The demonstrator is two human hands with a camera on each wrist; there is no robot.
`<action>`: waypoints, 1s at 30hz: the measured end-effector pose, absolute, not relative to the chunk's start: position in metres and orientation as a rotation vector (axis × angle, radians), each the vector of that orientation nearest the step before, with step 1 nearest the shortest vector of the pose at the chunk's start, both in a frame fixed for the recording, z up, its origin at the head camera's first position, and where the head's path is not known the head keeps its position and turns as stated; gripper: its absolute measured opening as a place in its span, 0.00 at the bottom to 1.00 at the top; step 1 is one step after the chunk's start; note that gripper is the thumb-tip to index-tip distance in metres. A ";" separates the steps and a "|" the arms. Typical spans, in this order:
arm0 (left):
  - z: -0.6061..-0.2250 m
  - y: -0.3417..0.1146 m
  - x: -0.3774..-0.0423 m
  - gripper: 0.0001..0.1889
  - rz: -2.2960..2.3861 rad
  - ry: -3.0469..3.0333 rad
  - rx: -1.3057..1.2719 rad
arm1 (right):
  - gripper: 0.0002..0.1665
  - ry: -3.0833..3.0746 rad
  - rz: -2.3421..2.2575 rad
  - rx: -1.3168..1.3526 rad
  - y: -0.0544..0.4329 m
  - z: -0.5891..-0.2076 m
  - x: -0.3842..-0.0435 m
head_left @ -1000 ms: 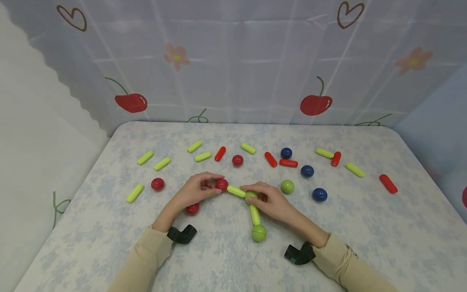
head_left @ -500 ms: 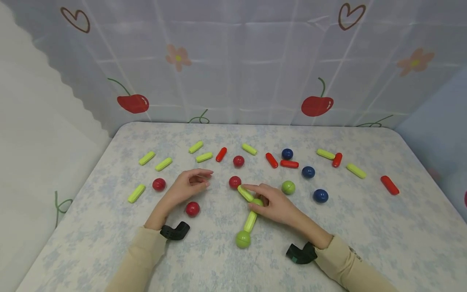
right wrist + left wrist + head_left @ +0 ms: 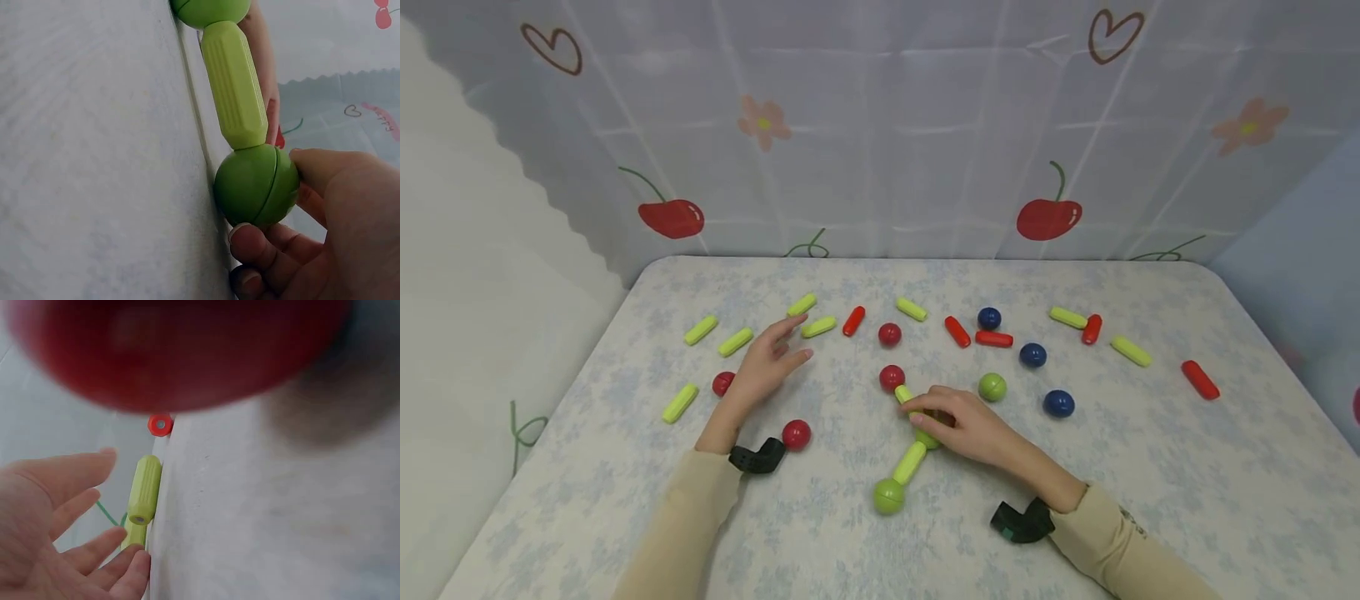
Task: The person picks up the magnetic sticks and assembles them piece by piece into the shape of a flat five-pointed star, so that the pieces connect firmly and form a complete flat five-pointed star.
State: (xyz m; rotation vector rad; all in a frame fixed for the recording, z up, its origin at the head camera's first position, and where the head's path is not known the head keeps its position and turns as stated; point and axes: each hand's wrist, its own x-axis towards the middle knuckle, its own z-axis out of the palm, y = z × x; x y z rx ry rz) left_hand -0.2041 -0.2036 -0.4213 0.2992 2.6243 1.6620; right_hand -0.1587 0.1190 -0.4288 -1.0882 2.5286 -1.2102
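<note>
My right hand (image 3: 962,425) pinches a green ball (image 3: 256,187) between thumb and fingers, on the table. One yellow-green rod (image 3: 910,463) joins it to another green ball (image 3: 889,497) nearer me. From its far side a second yellow-green rod, partly covered by my fingers, runs to a red ball (image 3: 892,378). My left hand (image 3: 765,367) holds nothing, its fingers spread near a yellow-green rod (image 3: 818,327) and another just behind it. In the left wrist view, a rod (image 3: 145,490) with a grey dot on its end stands beyond the fingers.
A loose red ball (image 3: 797,435) lies by my left wrist; another red ball (image 3: 724,383) is partly behind that hand. Blue balls (image 3: 1033,355), a green ball (image 3: 992,387) and several red and yellow-green rods are scattered across the table (image 3: 820,550). A printed curtain (image 3: 880,150) hangs behind.
My left hand has let go of the red ball and moved left, then away from me toward the rods. The joined piece has swung, its near green ball going left.
</note>
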 end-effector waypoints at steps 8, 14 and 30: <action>-0.431 -0.199 -0.222 0.25 1.437 2.781 0.308 | 0.10 2.478 -1.273 -1.118 0.119 -0.433 -0.160; -0.438 -0.190 -0.234 0.18 1.388 2.978 0.279 | 0.09 2.470 -1.281 -1.105 0.119 -0.433 -0.161; -0.424 -0.187 -0.217 0.14 1.509 2.730 0.334 | 0.09 2.448 -1.308 -1.099 0.119 -0.434 -0.162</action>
